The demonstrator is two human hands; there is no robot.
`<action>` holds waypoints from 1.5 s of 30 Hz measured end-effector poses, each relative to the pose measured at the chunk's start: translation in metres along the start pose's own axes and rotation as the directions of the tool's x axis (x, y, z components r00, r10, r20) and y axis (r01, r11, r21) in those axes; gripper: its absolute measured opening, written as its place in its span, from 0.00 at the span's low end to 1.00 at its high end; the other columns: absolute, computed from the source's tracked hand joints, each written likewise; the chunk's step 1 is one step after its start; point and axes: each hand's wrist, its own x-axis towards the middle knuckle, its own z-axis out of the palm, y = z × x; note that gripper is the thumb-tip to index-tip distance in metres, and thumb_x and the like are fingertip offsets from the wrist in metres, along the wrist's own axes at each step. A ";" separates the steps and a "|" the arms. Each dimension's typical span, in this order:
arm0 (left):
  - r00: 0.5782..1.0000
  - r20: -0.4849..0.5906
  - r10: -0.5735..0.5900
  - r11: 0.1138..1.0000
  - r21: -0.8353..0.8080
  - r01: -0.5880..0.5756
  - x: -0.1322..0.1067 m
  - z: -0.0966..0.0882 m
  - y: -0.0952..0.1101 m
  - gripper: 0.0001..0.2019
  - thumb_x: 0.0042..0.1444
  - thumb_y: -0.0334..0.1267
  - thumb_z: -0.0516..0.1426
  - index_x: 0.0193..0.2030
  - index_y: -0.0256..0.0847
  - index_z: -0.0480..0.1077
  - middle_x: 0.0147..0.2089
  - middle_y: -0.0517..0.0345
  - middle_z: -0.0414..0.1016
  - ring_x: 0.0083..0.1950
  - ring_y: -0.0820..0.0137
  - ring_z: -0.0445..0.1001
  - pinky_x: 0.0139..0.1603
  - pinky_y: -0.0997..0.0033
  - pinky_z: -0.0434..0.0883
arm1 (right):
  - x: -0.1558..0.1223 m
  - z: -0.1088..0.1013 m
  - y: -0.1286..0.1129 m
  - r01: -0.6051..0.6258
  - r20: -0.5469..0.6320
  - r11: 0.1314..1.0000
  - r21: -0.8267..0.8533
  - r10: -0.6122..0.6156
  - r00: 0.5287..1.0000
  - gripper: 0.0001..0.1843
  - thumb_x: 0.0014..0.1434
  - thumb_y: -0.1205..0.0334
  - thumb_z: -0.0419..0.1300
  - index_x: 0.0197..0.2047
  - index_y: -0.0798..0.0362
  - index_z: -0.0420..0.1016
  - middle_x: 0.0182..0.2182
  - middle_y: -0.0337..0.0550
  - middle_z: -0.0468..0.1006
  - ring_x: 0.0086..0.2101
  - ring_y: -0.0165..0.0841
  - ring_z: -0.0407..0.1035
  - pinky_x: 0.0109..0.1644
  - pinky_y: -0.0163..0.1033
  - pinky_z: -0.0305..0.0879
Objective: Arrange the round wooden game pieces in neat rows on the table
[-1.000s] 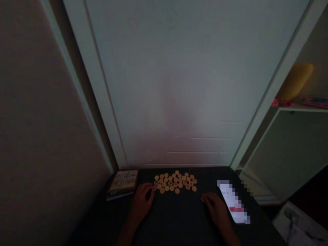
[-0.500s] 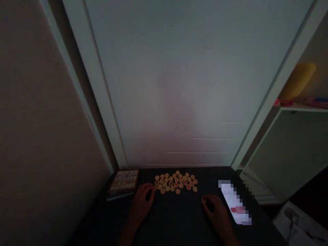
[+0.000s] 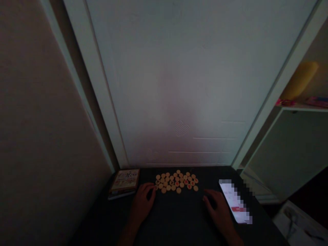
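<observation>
Tabletop (image 3: 176, 222), dark, filled the bottom of the frame. At lower right, the right hand (image 3: 217, 206) had its grip spread, no piece visible in it. At lower centre-left, the left hand (image 3: 143, 201) met the cluster's left end with its fingertips; whether they pinched a piece, I could not tell. A flat box or book (image 3: 125, 181) lay left of that hand, a lit phone (image 3: 232, 200) beside the other. Smallest were the round discs (image 3: 177, 183), spread across the lower centre: apparently wooden, so likely light, stiff, hardly fragile, perhaps a little slippery. Opposite points of the rim looked best to take, and outer pieces offered fingers more room.
</observation>
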 end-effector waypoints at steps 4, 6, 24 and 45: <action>1.000 -0.001 0.005 1.000 -0.010 -0.005 -0.001 0.000 0.000 0.07 0.63 0.40 0.56 0.42 0.45 0.76 0.47 0.54 0.78 0.50 0.59 0.77 0.54 0.54 0.75 | 0.026 -0.002 -0.007 -0.048 0.116 0.999 -0.016 0.049 0.992 0.17 0.63 0.54 0.57 0.52 0.50 0.78 0.51 0.50 0.79 0.53 0.45 0.72 0.60 0.51 0.65; 1.000 -0.002 0.008 1.000 -0.012 -0.008 -0.001 0.000 0.000 0.07 0.64 0.40 0.55 0.42 0.45 0.75 0.47 0.54 0.78 0.50 0.59 0.77 0.54 0.54 0.75 | 0.042 0.002 -0.011 -0.078 0.194 0.997 -0.012 0.078 0.978 0.17 0.65 0.56 0.54 0.49 0.49 0.80 0.48 0.49 0.82 0.51 0.44 0.73 0.59 0.49 0.66; 1.000 -0.024 0.006 1.000 -0.021 -0.006 -0.001 -0.005 0.006 0.08 0.64 0.41 0.55 0.41 0.45 0.76 0.46 0.53 0.78 0.49 0.60 0.78 0.53 0.55 0.77 | 0.090 0.020 -0.010 -0.068 0.346 0.998 0.008 0.061 0.936 0.12 0.58 0.52 0.60 0.33 0.50 0.80 0.34 0.43 0.83 0.35 0.36 0.76 0.39 0.36 0.69; 0.813 0.560 -0.160 0.573 -0.618 0.538 -0.018 0.026 0.109 0.15 0.60 0.51 0.60 0.41 0.41 0.76 0.39 0.54 0.84 0.41 0.64 0.82 0.43 0.70 0.75 | -0.023 0.059 -0.069 0.202 0.107 0.926 0.320 -0.247 0.963 0.13 0.64 0.56 0.58 0.51 0.46 0.75 0.45 0.45 0.82 0.45 0.38 0.78 0.52 0.39 0.75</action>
